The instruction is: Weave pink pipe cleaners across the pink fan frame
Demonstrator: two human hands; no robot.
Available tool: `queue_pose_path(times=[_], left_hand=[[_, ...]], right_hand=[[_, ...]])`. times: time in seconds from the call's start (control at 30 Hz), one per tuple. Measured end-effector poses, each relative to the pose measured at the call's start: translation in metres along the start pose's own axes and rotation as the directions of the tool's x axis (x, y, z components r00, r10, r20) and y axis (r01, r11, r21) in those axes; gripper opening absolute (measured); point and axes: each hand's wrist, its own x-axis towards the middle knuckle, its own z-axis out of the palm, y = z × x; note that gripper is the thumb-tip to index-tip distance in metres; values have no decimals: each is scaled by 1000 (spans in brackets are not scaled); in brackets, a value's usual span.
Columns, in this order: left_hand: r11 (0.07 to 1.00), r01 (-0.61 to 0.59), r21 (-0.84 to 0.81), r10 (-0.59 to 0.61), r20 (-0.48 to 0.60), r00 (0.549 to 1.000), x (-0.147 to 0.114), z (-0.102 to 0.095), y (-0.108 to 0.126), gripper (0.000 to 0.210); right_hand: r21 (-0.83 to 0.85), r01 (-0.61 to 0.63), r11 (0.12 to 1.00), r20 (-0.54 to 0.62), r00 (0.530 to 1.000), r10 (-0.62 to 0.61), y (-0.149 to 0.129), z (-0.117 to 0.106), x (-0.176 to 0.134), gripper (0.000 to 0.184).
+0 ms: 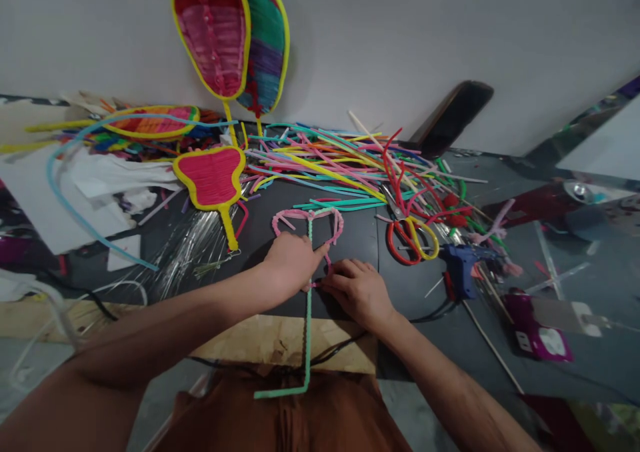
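A heart-shaped frame of pink pipe cleaners [341, 224] lies on the dark table. A mint-green pipe-cleaner stem [308, 332] runs down its middle, past the table's front edge, and bends left at the end. My left hand [290, 262] is closed over the frame's left and lower part, its fingers at the green stem; it covers that side of the heart. Close by on the right, my right hand [359, 289] pinches the pink pipe cleaner near the heart's lower point, beside the stem. Its fingertips partly hide the joint there.
Red-and-yellow scissors [406, 241] and a blue glue gun [463, 269] lie to the right. Loose pipe cleaners [325, 162] pile up behind. A pink-and-yellow fan shape [213, 179] lies left, near silvery strands [185, 245]. A phone [455, 115] leans against the wall.
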Motion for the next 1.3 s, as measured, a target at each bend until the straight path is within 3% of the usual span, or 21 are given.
queue_pose_path(times=[0.13, 0.33, 0.53, 0.67, 0.97, 1.3], left_hand=[[1000, -3, -2, 3, 24, 1000, -1, -4, 2, 78], [999, 20, 37, -20, 6, 1000, -4, -5, 8, 53], [999, 44, 3, -44, -7, 999, -2, -1, 9, 46], [999, 38, -18, -38, -3, 999, -2, 0, 8, 43], [999, 16, -32, -18, -46, 999, 0, 5, 6, 45], [997, 15, -73, -20, -65, 998, 2, 12, 5, 43]], right_hand=[[21, -5, 1000, -6, 1000, 5, 1, 0, 0, 18], [42, -5, 999, -16, 1000, 6, 0, 1, 0, 22], [46, 150, 988, -11, 989, -149, -3, 7, 3, 18], [17, 191, 982, -10, 982, -190, -3, 12, 4, 19], [59, 125, 990, -45, 991, -122, -9, 7, 5, 16], [43, 60, 997, -10, 998, -59, -21, 20, 9, 20]])
